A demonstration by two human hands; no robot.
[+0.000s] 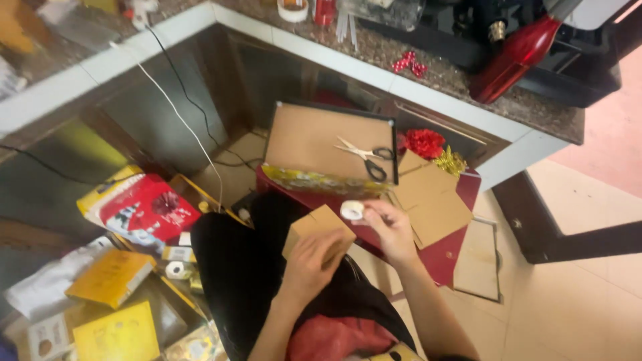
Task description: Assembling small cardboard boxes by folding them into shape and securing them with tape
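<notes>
small cardboard box (319,230) sits on the person's lap, plain and unwrapped, with the left hand (309,262) closed around its near side. the right hand (391,226) pinches a roll of white tape (352,210) just beside the box's far corner. no tape shows on the box yet, so the work looks barely begun. scissors (366,157) lie on a brown board (314,139) on the red stool (445,257), beside loose cardboard pieces (431,197).

Left hand (309,262) curled in a grip, right hand (391,227) raised, fingers pinched together
</notes>
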